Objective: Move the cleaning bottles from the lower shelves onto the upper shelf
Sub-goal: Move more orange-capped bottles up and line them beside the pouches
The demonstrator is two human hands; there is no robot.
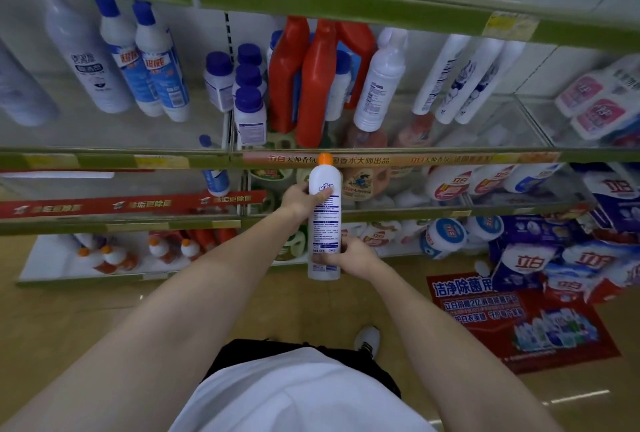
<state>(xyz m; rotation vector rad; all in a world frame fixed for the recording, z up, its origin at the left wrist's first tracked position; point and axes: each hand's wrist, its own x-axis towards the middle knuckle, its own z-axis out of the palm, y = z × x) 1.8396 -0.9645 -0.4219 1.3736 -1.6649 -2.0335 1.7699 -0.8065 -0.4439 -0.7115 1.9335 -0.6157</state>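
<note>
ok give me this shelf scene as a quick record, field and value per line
held item: white bottle with orange cap, upright, in front of the shelves
left hand: left hand grips the bottle's upper part
right hand: right hand grips its lower part
upper shelf: red bottles, blue-capped white bottles, tall white bottles
bottom shelf: small orange-capped bottles at the left
floor: red poster at the right
task state: bottle not yet on a shelf
</note>
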